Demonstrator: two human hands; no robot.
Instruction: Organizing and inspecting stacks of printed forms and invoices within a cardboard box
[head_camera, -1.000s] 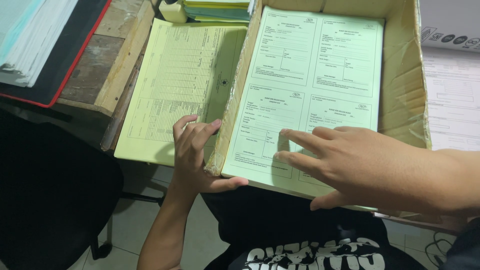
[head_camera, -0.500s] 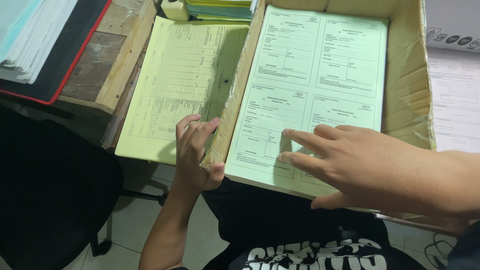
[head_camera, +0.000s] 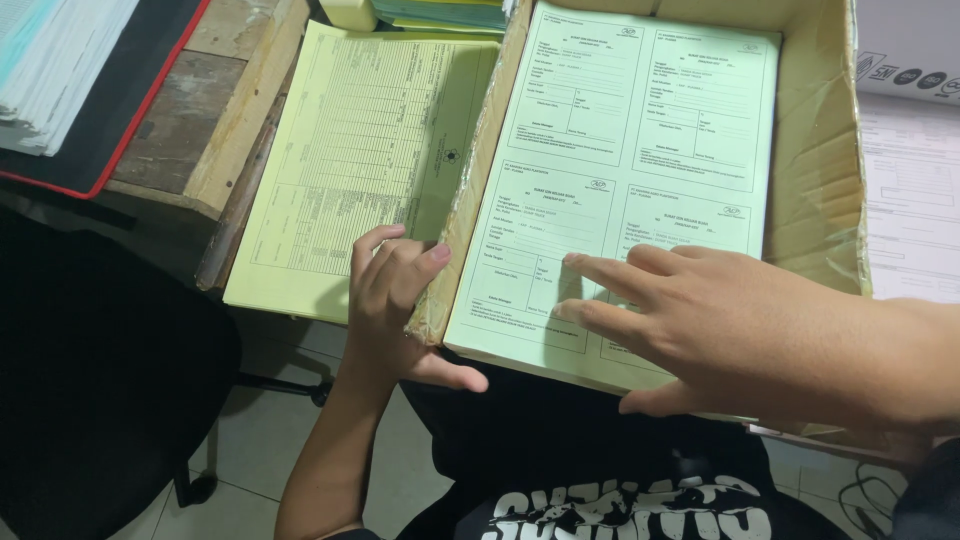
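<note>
A shallow brown cardboard box (head_camera: 815, 190) is seen filling the upper right of the view, its near edge held out over the lap. Inside it a thick stack of pale green printed forms (head_camera: 640, 150) is laid flat, each top sheet being divided into four ruled panels. To the left of the box, a pale yellow sheet printed with a ruled table (head_camera: 350, 160) is spread over the edge of the worn wooden tabletop (head_camera: 190, 110), its near end hanging past that edge and its right side tucked against the box wall. A black folder with a red border (head_camera: 130, 110), loaded with white papers, is seen at the upper left on the tabletop, and a black office chair (head_camera: 90, 380) is placed below it on the tiled floor. The right hand (head_camera: 730, 330) is laid open and flat on the near right part of the green stack, fingers stretched leftward, with nothing gripped. The left hand (head_camera: 395, 300) is wrapped around the near left corner of the box, fingers curled over the wall's top edge and the thumb pressed beneath, so that the corner is gripped.
</note>
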